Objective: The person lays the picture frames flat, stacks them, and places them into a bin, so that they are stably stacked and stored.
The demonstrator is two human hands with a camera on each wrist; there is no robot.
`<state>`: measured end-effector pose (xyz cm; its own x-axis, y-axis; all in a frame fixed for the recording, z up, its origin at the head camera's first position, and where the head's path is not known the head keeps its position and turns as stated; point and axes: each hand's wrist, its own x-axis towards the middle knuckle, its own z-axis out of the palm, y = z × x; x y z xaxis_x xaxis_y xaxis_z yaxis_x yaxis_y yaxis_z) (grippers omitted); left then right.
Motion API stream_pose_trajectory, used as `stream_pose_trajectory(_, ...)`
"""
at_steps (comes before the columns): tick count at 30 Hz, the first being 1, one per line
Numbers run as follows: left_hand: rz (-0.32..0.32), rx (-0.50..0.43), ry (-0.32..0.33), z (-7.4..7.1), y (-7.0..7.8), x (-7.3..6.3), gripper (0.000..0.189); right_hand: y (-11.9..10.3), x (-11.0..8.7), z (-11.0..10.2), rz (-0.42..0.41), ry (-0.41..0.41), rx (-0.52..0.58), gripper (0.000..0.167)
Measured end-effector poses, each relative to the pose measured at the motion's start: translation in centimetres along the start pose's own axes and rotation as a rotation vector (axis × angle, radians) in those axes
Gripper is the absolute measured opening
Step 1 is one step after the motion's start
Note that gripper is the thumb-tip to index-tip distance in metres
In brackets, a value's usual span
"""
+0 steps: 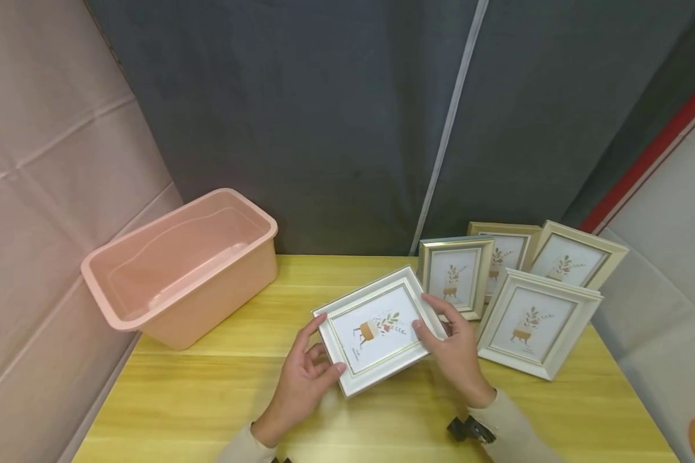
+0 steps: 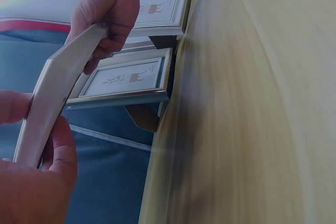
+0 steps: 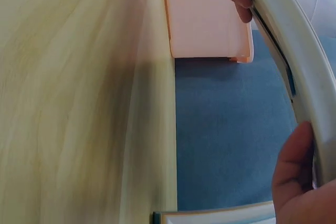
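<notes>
Both hands hold a white picture frame [image 1: 376, 328] above the wooden table, tilted, its printed plant picture lying sideways. My left hand [image 1: 304, 379] grips the left end, thumb on the front and fingers at the edge and behind. At the opposite end my right hand [image 1: 454, 350] pinches it, thumb over the front border. From the side, in the left wrist view, the held frame [image 2: 58, 90] shows its edge between the two hands. Beyond the right hand stand a gold-edged frame [image 1: 482, 263] and a white frame [image 1: 489, 334].
A pink plastic tub [image 1: 237, 283] stands at the left of the table [image 1: 197, 399], with its inside bare. Two more frames, one tan [image 1: 533, 238] and one cream [image 1: 611, 260], stand at the back right. A dark curtain [image 1: 301, 116] hangs behind the table.
</notes>
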<state>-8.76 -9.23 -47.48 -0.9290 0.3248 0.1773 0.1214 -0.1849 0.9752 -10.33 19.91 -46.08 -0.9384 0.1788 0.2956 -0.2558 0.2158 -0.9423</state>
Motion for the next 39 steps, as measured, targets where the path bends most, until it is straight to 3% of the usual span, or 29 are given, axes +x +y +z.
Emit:
stream_pose_trajectory(7,0.026,-0.03,-0.011,-0.8,0.2,0.0,0.093,-0.1,-0.1,-0.8,-0.049,-0.128,0.044,0.057)
stream_pose_trajectory(12,0.026,0.022,0.007,-1.5,0.0,0.1,0.091,0.2,-0.1,-1.4,-0.053,-0.238,0.061,0.064)
stream_pose_trajectory(16,-0.003,0.084,0.048,-2.3,-0.2,-0.1,0.087,0.4,-0.2,-1.8,-0.001,-0.311,0.034,0.065)
stream_pose_trajectory(22,-0.057,0.176,0.08,-3.5,-0.5,-0.1,0.079,1.1,-0.4,-2.0,-0.067,-0.36,-0.078,0.061)
stream_pose_trajectory(25,-0.092,0.222,0.095,-3.8,-0.7,0.1,0.077,1.4,-0.6,-2.0,-0.06,-0.371,-0.114,0.059)
stream_pose_trajectory(34,-0.159,0.226,-0.009,-4.9,-0.9,0.1,0.078,2.1,-1.2,-2.4,0.022,-0.419,-0.159,0.06)
stream_pose_trajectory(39,-0.21,0.28,-0.058,-5.3,-1.4,0.1,0.079,2.6,-1.8,-2.7,0.056,-0.469,-0.185,0.063)
